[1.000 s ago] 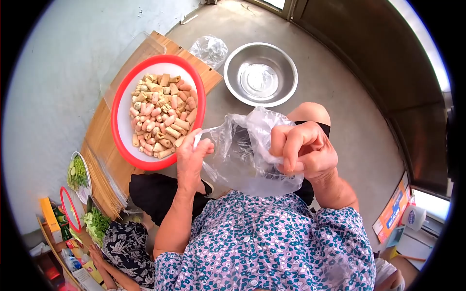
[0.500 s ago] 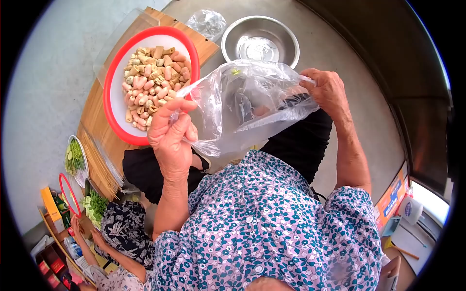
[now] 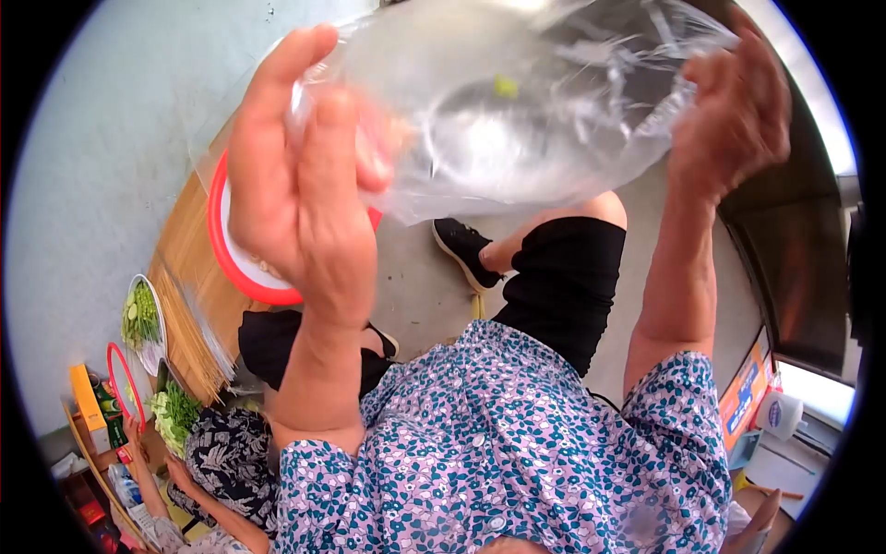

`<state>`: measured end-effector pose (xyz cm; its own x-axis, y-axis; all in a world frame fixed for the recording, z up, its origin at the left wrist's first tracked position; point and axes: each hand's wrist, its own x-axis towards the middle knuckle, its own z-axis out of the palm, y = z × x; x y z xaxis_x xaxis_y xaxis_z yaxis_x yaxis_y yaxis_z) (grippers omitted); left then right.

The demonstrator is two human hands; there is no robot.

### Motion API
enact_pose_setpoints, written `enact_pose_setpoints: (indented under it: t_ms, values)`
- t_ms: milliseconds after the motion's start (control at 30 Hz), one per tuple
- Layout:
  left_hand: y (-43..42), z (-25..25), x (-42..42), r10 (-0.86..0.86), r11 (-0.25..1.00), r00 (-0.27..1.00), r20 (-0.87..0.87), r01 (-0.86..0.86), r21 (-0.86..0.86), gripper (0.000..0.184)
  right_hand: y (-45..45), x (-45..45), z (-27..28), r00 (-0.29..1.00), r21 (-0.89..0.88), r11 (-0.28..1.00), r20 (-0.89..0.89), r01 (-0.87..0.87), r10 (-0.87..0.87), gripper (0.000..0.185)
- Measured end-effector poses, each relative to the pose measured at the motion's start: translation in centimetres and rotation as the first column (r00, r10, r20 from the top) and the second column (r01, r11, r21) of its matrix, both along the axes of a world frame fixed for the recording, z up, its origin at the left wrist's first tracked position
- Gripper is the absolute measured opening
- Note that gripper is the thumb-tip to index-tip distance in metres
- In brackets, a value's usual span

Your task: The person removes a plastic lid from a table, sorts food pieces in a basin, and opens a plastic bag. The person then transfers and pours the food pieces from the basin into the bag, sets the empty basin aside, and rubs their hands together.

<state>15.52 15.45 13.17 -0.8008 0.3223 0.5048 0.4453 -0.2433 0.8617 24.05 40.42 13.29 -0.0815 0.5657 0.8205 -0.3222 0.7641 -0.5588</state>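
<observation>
A clear plastic bag (image 3: 544, 157) is stretched out between my two raised hands, close to the camera. My left hand (image 3: 305, 185), somewhat blurred, pinches its left edge. At the opposite edge, my right hand (image 3: 734, 125) grips the plastic with closed fingers. A small green scrap (image 3: 505, 86) shows on or in the bag. Below and behind my left hand stands a white basin with a red rim (image 3: 220, 231); my hand and the bag hide most of what it contains. A round metallic shape shows dimly through the plastic.
A wooden board (image 3: 175, 231) lies under the basin, with thin sticks (image 3: 189, 337) on its lower end. At the left are a plate of cut greens (image 3: 140, 314) and leafy vegetables (image 3: 175, 415). Another person's arms (image 3: 217, 517) reach in at the lower left, near a red ring-shaped rim (image 3: 123, 379).
Both my hands have risen toward the camera and moved farther apart, lifting and spreading the bag. The basin's contents and the metal bowl are now mostly covered from view.
</observation>
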Motion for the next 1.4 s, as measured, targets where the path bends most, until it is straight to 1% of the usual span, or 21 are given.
enact_pose_setpoints:
  t_ms: [33, 67, 133, 167, 200, 267, 367, 467, 633, 700, 733, 800, 867, 1000, 1067, 1100, 1167, 1233, 1333, 1367, 1400]
  values:
    - [0.0, -0.4, 1.0, 0.052, 0.992, 0.991, -0.122, -0.037, 0.118, 0.024, 0.1, 0.3, 0.2, 1.000, 0.019, 1.000, -0.016, 0.007, -0.007, 0.029]
    - [0.2, -1.0, 1.3, 0.115, 0.970, 0.966, -0.233, -0.058, 0.238, 0.025, 0.0, 0.6, -0.6, 0.969, 0.122, 0.988, 0.218, 0.093, -0.118, 0.023]
    - [0.6, -5.1, 1.0, -0.098, 0.968, 0.979, 0.179, 0.135, -0.209, 0.028, -0.4, 1.0, -4.6, 0.703, 0.347, 0.921, 0.611, 0.175, -0.364, 0.021]
    - [0.5, -9.1, 0.3, -0.124, 0.850, 0.945, 0.304, 0.259, -0.459, 0.030, 2.9, 0.5, -9.3, -0.023, 0.051, 0.998, 0.998, 0.039, -0.050, 0.020]
    - [-0.1, -12.1, -0.6, -0.112, 0.656, 0.901, 0.420, 0.385, -0.649, 0.032, 3.1, 1.3, -11.8, -0.191, 0.138, 0.972, 0.966, -0.192, -0.175, 0.019]
    - [-1.9, -14.1, 0.7, -0.062, 0.752, 0.751, 0.658, 0.469, -0.464, 0.032, 4.4, 3.5, -14.8, 0.231, -0.150, 0.985, 0.959, -0.088, 0.166, 0.020]
    - [-3.3, -15.6, 0.9, -0.145, 0.882, 0.750, 0.645, 0.393, -0.259, 0.034, 4.0, 3.5, -12.0, 0.521, -0.398, 0.893, 0.818, 0.209, 0.243, 0.026]
    - [-2.4, -15.5, 0.7, -0.115, 0.915, 0.793, 0.598, 0.319, -0.247, 0.035, 5.3, 2.9, -12.4, 0.657, -0.422, 0.864, 0.739, 0.276, 0.151, 0.027]
    - [-3.0, -14.4, 1.1, -0.105, 0.816, 0.864, 0.492, 0.358, -0.455, 0.037, 3.6, 0.9, -13.3, 0.864, -0.561, 0.817, 0.470, 0.135, 0.181, 0.025]
    - [-3.7, -14.4, 1.1, -0.042, 0.786, 0.998, -0.036, 0.011, -0.618, 0.037, 2.9, 0.3, -13.2, 0.923, -0.614, 0.785, 0.345, 0.087, 0.167, 0.024]
    - [-4.3, -14.3, 0.8, -0.050, 0.780, 0.998, -0.038, 0.016, -0.626, 0.037, 2.8, 0.3, -13.2, 0.965, -0.651, 0.758, 0.219, 0.032, 0.147, 0.022]
    - [-6.0, -14.3, 0.2, -0.024, 0.663, 0.859, -0.512, -0.370, -0.651, 0.043, 3.2, 0.4, -13.9, 0.980, -0.643, 0.765, 0.164, 0.016, 0.117, 0.022]
    - [-7.9, -13.2, 0.7, -0.062, 0.557, 0.828, -0.557, -0.434, -0.708, 0.047, 4.1, 0.6, -14.5, 0.991, -0.626, 0.780, 0.102, 0.000, 0.082, 0.021]
    - [-9.8, -13.0, 1.4, -0.148, 0.326, 0.805, -0.574, -0.509, -0.797, 0.056, 8.4, 1.2, -19.8, 0.900, -0.639, 0.717, 0.435, 0.277, 0.040, 0.020]
    - [-10.0, -13.3, 1.5, -0.146, 0.270, 0.825, -0.545, -0.497, -0.825, 0.054, 9.9, -0.2, -21.8, 0.639, -0.167, 0.795, 0.698, 0.583, -0.323, 0.019]
    - [-9.9, -13.8, 1.1, -0.138, 0.212, 0.844, -0.519, -0.486, -0.848, 0.053, 10.1, -2.0, -22.5, 0.632, -0.165, 0.798, 0.709, 0.580, -0.313, 0.019]
    - [-10.1, -14.8, 0.2, -0.122, 0.209, 0.858, -0.498, -0.469, -0.858, 0.053, 9.1, -6.6, -22.8, 0.481, 0.235, 0.807, 0.701, 0.541, -0.527, 0.026]
    - [-10.5, -15.1, 0.2, -0.131, 0.210, 0.862, -0.490, -0.459, -0.863, 0.050, 7.3, -11.5, -22.0, 0.616, 0.218, 0.889, 0.653, 0.404, -0.440, 0.031]
    - [-10.8, -15.2, 0.5, -0.161, 0.239, 0.861, -0.482, -0.440, -0.866, 0.049, 4.4, -19.8, -24.0, 0.767, -0.115, 0.993, 0.634, -0.039, 0.104, 0.022]
    - [-10.8, -15.2, 0.4, -0.174, 0.223, 0.865, -0.470, -0.431, -0.875, 0.050, 3.5, -22.6, -25.5, 0.725, -0.226, 0.961, 0.634, -0.160, 0.270, 0.018]
    - [-11.0, -15.2, 0.4, -0.173, 0.215, 0.868, -0.466, -0.429, -0.878, 0.050, 2.6, -25.2, -27.8, 0.602, -0.216, 0.961, 0.749, -0.171, 0.276, 0.017]
